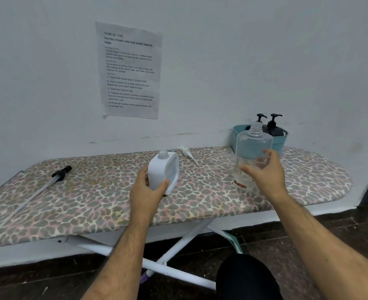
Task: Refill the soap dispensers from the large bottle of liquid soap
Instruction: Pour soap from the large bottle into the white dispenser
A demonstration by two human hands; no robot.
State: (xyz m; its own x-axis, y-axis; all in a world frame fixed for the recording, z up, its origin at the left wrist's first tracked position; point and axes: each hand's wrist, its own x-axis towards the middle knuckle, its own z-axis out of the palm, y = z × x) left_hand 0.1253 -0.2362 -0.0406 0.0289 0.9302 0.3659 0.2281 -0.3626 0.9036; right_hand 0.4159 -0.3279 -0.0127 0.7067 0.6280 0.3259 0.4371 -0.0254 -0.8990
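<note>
Against a pale wall stood our ironing board (92, 204) with its leopard-print cover. Our left hand (146, 193) gripped the white dispenser (162, 169), uncapped, at the board's middle. Our right hand (265, 172) curled round the large clear bottle (251, 148), open-necked, just right of it. Far right, a teal basket (279, 144) held two black pump bottles (274, 126).

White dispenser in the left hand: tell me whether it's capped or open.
Open. The white dispenser shows a bare threaded neck with no pump on it; a white pump lies apart on the ironing board behind it.
</note>
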